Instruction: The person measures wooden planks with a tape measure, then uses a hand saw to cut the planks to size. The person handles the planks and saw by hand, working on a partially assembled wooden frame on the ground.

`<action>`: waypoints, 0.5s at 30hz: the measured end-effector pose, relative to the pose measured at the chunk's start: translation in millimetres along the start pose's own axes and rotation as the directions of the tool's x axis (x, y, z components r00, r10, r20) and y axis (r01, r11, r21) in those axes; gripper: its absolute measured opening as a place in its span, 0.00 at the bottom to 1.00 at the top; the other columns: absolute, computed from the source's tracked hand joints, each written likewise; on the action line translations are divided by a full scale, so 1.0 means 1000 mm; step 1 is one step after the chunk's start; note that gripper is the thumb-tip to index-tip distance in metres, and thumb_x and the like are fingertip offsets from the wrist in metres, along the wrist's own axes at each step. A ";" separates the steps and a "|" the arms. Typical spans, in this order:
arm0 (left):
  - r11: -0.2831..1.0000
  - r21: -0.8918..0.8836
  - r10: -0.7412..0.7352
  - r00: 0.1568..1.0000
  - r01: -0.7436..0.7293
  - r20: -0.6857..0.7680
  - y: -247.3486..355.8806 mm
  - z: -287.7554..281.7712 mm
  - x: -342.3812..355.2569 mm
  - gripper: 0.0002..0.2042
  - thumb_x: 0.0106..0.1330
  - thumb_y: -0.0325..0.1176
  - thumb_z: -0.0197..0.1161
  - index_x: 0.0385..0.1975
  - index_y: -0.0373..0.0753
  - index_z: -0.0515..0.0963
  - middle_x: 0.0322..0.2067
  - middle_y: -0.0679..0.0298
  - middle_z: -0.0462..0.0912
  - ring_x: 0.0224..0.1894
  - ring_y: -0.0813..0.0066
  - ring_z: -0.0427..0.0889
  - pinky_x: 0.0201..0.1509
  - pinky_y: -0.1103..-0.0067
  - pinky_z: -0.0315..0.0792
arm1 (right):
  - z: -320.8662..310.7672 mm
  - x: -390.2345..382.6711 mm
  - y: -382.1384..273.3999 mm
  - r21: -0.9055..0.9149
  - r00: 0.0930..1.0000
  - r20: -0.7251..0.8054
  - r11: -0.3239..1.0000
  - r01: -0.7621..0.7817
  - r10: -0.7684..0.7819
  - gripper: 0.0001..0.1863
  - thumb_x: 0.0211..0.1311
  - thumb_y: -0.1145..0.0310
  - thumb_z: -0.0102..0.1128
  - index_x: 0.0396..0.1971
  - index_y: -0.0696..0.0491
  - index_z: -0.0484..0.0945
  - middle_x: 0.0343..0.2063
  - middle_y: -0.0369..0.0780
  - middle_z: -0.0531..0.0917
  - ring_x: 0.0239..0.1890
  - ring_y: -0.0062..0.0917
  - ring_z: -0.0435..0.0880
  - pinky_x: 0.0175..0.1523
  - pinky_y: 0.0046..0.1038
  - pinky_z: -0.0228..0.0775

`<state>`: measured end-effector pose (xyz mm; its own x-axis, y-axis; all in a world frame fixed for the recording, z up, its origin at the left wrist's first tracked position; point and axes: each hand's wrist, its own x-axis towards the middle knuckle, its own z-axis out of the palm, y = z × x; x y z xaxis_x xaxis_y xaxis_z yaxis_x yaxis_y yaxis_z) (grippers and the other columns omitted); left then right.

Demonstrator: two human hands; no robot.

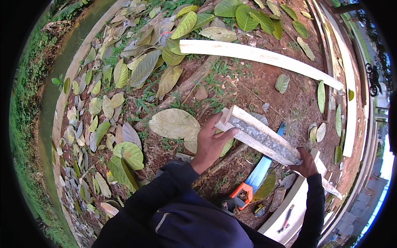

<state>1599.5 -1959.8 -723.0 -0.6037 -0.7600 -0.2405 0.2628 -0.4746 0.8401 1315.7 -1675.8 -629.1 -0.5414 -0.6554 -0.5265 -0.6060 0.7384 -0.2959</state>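
Tape meas. (259, 210) btwn saw (258, 171) & brd (297, 196)

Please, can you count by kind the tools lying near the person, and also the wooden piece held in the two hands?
Saw: 1
Tape measure: 1
Red-and-dark hand tool: 1
Wooden piece, held: 1
Total: 4

Pale, channel-shaped wooden piece (264, 138), mottled grey inside, held diagonally, open side up.

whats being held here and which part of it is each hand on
A length of wood with a speckled grey face, perhaps several pieces: the left hand grips its upper-left end, the right hand farther toward the lower right.
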 end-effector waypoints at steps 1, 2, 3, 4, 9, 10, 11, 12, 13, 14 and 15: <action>0.999 0.039 -0.016 0.999 0.017 -0.035 -0.004 0.002 0.002 0.25 0.67 0.25 0.71 0.61 0.27 0.70 0.54 0.56 0.79 0.57 0.71 0.80 0.58 0.76 0.80 | -0.001 0.000 -0.003 -0.011 1.000 -0.004 1.000 0.003 -0.004 0.43 0.35 0.67 0.88 0.55 0.57 0.74 0.45 0.51 0.84 0.52 0.46 0.84 0.56 0.40 0.74; 0.996 0.082 -0.029 0.997 0.035 -0.070 -0.007 0.002 0.004 0.24 0.67 0.25 0.71 0.60 0.27 0.71 0.52 0.57 0.79 0.56 0.72 0.81 0.57 0.76 0.79 | -0.001 0.001 -0.005 -0.018 1.000 -0.009 1.000 0.010 -0.010 0.42 0.35 0.67 0.88 0.55 0.57 0.74 0.45 0.50 0.84 0.51 0.46 0.84 0.57 0.39 0.74; 0.991 0.124 -0.041 0.994 0.054 -0.105 -0.010 0.002 0.006 0.22 0.67 0.25 0.71 0.58 0.27 0.71 0.50 0.59 0.80 0.54 0.72 0.82 0.55 0.77 0.79 | -0.001 0.000 -0.007 0.000 1.000 0.006 1.000 -0.004 0.004 0.42 0.35 0.68 0.88 0.55 0.57 0.74 0.45 0.50 0.83 0.51 0.45 0.83 0.57 0.39 0.73; 0.990 0.139 -0.011 0.994 0.026 -0.108 -0.012 0.002 0.007 0.21 0.67 0.25 0.71 0.57 0.27 0.72 0.50 0.58 0.80 0.52 0.72 0.83 0.54 0.77 0.79 | -0.002 -0.001 -0.010 0.018 1.000 0.022 1.000 -0.018 0.018 0.42 0.35 0.69 0.88 0.54 0.57 0.74 0.45 0.49 0.83 0.51 0.44 0.83 0.57 0.39 0.73; 0.986 0.167 -0.010 0.994 0.029 -0.109 -0.003 0.002 0.010 0.19 0.67 0.27 0.72 0.52 0.27 0.73 0.46 0.58 0.80 0.49 0.74 0.83 0.50 0.78 0.80 | -0.003 0.005 -0.017 0.026 0.999 0.042 0.999 -0.034 0.033 0.41 0.35 0.71 0.88 0.54 0.58 0.74 0.47 0.48 0.83 0.52 0.42 0.83 0.58 0.37 0.72; 0.987 0.161 -0.002 0.993 0.021 -0.119 -0.005 0.002 0.011 0.19 0.67 0.29 0.73 0.50 0.28 0.72 0.45 0.57 0.80 0.47 0.74 0.83 0.49 0.77 0.80 | -0.004 0.006 -0.017 0.012 0.998 0.045 0.999 -0.040 0.040 0.42 0.35 0.71 0.88 0.54 0.58 0.74 0.47 0.48 0.83 0.52 0.42 0.83 0.58 0.37 0.72; 0.987 0.158 0.011 0.991 0.010 -0.131 -0.006 0.003 0.011 0.19 0.66 0.31 0.74 0.49 0.29 0.72 0.43 0.56 0.81 0.44 0.74 0.83 0.48 0.76 0.80 | -0.004 0.008 -0.016 -0.001 0.998 0.047 0.999 -0.041 0.041 0.42 0.35 0.71 0.88 0.54 0.58 0.74 0.47 0.48 0.83 0.52 0.43 0.83 0.59 0.37 0.72; 0.988 0.155 0.024 0.989 -0.001 -0.143 -0.008 0.004 0.010 0.20 0.66 0.33 0.75 0.47 0.30 0.72 0.42 0.56 0.81 0.42 0.74 0.84 0.46 0.75 0.80 | -0.004 0.009 -0.016 -0.013 0.998 0.049 0.999 -0.042 0.043 0.42 0.34 0.71 0.88 0.54 0.58 0.74 0.47 0.49 0.83 0.53 0.43 0.83 0.59 0.37 0.72; 0.989 0.149 0.014 0.988 0.009 -0.155 -0.010 0.003 0.010 0.19 0.66 0.31 0.74 0.47 0.30 0.71 0.43 0.57 0.80 0.44 0.74 0.83 0.47 0.76 0.80 | -0.004 0.010 -0.018 -0.001 0.998 0.054 0.999 -0.042 0.042 0.42 0.34 0.71 0.88 0.54 0.58 0.74 0.47 0.49 0.83 0.53 0.43 0.83 0.59 0.37 0.72; 0.990 0.141 0.003 0.986 0.020 -0.164 -0.011 0.003 0.010 0.18 0.66 0.29 0.74 0.47 0.29 0.71 0.44 0.58 0.79 0.45 0.75 0.83 0.48 0.77 0.80 | -0.005 0.009 -0.021 0.012 0.997 0.057 0.999 -0.046 0.045 0.42 0.34 0.71 0.88 0.55 0.58 0.74 0.47 0.49 0.83 0.53 0.43 0.83 0.59 0.37 0.72; 0.991 0.132 -0.008 0.985 0.032 -0.173 -0.012 0.003 0.010 0.18 0.67 0.27 0.73 0.47 0.29 0.70 0.45 0.59 0.78 0.47 0.75 0.83 0.49 0.78 0.80 | -0.005 0.009 -0.023 0.024 0.997 0.061 0.998 -0.049 0.048 0.43 0.34 0.71 0.88 0.55 0.58 0.74 0.47 0.49 0.83 0.53 0.43 0.83 0.59 0.37 0.72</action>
<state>1588.1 -1960.1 -734.2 -0.4662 -0.8215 -0.3283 0.1415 -0.4355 0.8890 1321.8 -1698.9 -623.0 -0.5335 -0.6085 -0.5874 -0.5643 0.7735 -0.2887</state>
